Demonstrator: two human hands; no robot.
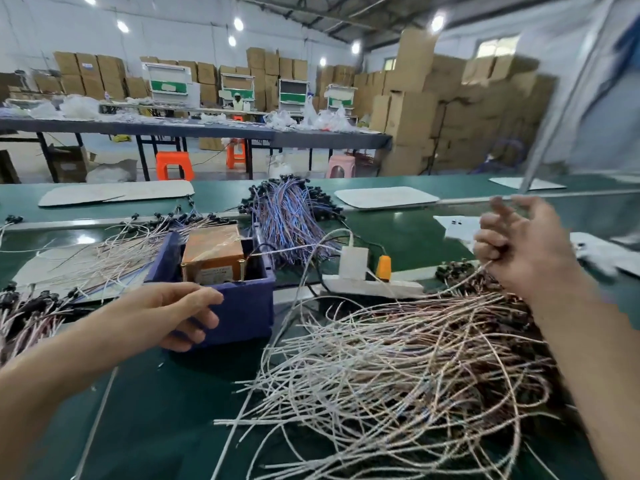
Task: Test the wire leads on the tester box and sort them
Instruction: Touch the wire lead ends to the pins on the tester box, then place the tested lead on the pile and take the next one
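My left hand [173,317], fingers loosely spread, rests against the blue box [249,306] at 8 o'clock, which holds an orange unit [211,251]. Pale, coppery leads [398,358] lie tangled at 5 o'clock. At 3 o'clock, my right hand [519,251] pinches one of them.

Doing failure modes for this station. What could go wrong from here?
1. The right hand pinches one pale wire lead out of the tangled heap of pale braided leads. Pulling may drag neighbours along and spoil the sort.
2. Strands of that heap lie right by the white power strip; a snag could tug its plugs.
3. The left hand sits at the corner of the blue plastic tester box and may nudge it.
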